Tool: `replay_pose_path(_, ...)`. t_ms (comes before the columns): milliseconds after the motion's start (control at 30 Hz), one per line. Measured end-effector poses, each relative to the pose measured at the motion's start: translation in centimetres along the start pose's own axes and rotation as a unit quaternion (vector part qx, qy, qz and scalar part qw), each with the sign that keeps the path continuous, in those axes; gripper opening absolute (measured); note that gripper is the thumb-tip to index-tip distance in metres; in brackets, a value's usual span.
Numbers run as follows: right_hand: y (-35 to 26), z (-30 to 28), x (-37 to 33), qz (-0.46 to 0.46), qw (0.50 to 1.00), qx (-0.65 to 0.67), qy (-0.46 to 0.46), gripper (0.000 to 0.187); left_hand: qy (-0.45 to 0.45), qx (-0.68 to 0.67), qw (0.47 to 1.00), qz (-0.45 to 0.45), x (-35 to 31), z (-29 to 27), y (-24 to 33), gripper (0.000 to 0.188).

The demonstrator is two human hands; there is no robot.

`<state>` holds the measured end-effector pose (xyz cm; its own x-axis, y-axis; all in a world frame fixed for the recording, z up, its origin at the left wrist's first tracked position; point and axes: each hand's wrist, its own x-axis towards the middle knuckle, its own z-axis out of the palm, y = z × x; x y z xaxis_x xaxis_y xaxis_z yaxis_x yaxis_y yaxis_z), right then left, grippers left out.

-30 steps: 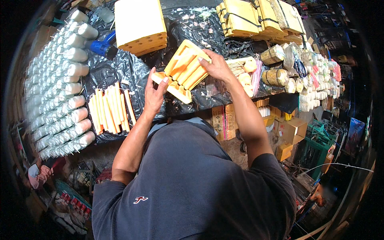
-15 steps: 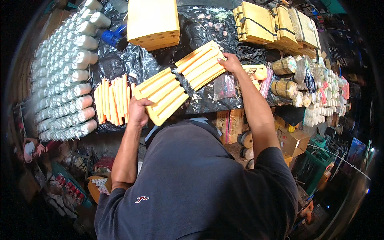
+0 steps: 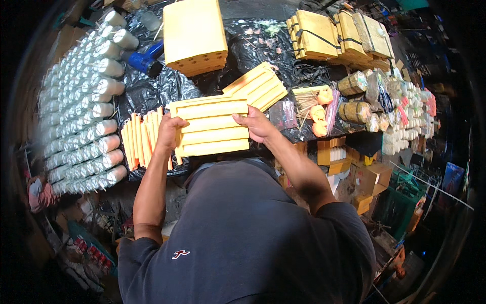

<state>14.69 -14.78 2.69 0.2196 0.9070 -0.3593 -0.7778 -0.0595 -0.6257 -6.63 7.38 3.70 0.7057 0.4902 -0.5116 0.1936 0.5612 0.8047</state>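
Note:
A yellow grooved mould half (image 3: 213, 125) is held level in front of me, its long channels running left to right. My left hand (image 3: 169, 131) grips its left edge, thumb on top, and my right hand (image 3: 256, 124) grips its right edge in the same way. Just behind it a second yellow grooved mould half (image 3: 266, 87) lies tilted on the black plastic sheet, its near left part hidden by the held one. Beside my left hand, long orange candles (image 3: 137, 142) lie in a row.
Many white, wicked candles (image 3: 104, 86) fill the left side, near a blue tool (image 3: 143, 63). A stack of yellow blocks with holes (image 3: 195, 38) stands behind. Strapped yellow moulds (image 3: 316, 35) sit far right. Orange lumps (image 3: 318, 112), thin sticks (image 3: 304, 101) and wrapped bundles (image 3: 354, 111) lie right.
My right hand has let go of the far mould half, which now lies on the sheet, and has taken the right edge of the near half. That half has turned level.

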Motion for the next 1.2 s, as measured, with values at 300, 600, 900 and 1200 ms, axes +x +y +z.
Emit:
replay_pose_path(300,-2.9,4.4,-6.5,-0.399,0.643,-0.651,-0.064,0.049,-0.065,-0.438,0.895,-0.049,-1.1,6.4,-1.0,0.085)
replay_pose_path(600,0.8,-0.9,-7.2,-0.325,0.556,-0.764,0.043,0.059,-0.079,-0.382,0.921,0.005,0.1,4.9,-2.9,0.064)
replay_pose_path(900,-0.5,-15.8,-7.7,-0.006,0.499,-0.715,0.489,0.081,-0.115,-0.35,0.929,0.025,-0.8,3.0,-2.7,0.066)
replay_pose_path(1200,-3.6,-6.0,-7.1,-0.308,0.67,-0.593,0.324,0.049,-0.14,-0.329,0.933,0.033,-1.5,2.9,-1.7,0.067)
